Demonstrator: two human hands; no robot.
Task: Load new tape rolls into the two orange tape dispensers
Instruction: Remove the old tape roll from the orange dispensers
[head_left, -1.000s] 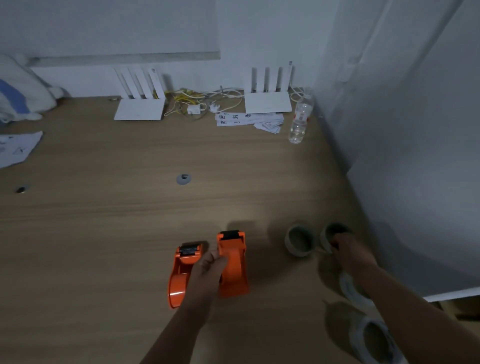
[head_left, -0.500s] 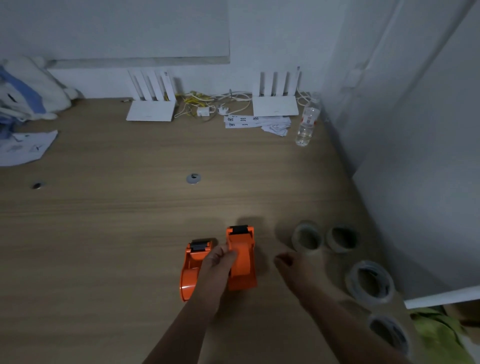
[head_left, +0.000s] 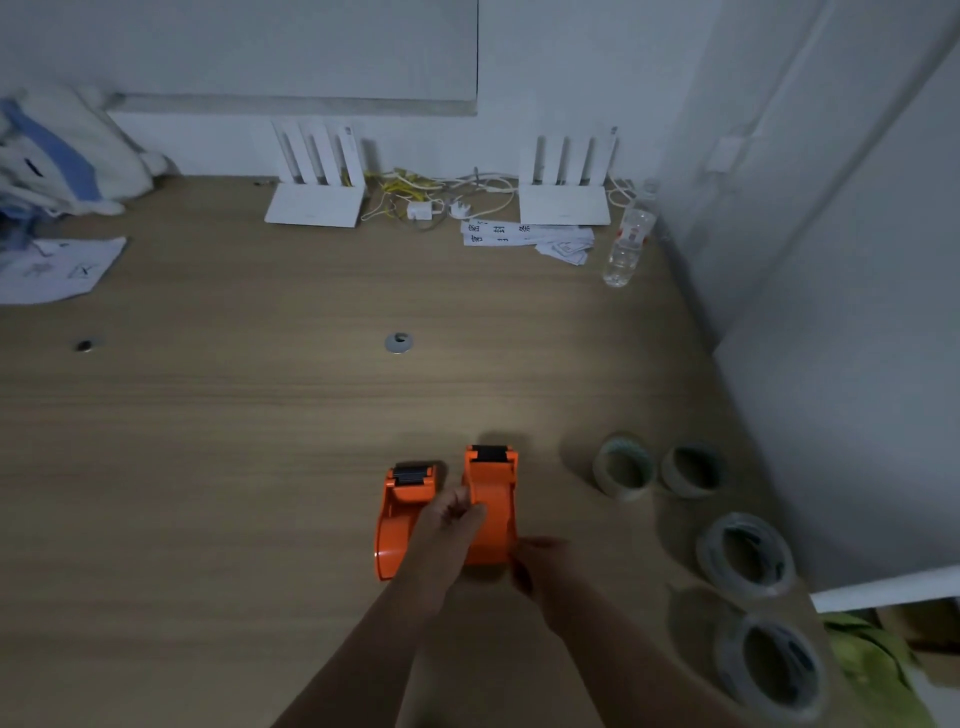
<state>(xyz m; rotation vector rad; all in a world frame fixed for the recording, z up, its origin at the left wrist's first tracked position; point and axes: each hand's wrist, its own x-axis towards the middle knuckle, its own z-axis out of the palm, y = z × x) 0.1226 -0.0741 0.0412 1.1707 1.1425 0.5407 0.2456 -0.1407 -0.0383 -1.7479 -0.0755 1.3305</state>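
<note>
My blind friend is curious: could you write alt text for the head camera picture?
A person's left hand holds the right dispenser of two orange ones on a wooden table, with the right hand at its near end. The left dispenser lies alongside; four tape rolls sit off to the right.

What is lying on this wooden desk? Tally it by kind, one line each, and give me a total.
Orange plastic tape dispensers: 2
Small pale tape rolls: 2
Large clear tape rolls: 2
White flat routers with antennas: 2
Clear plastic water bottle: 1
Total: 9
</note>
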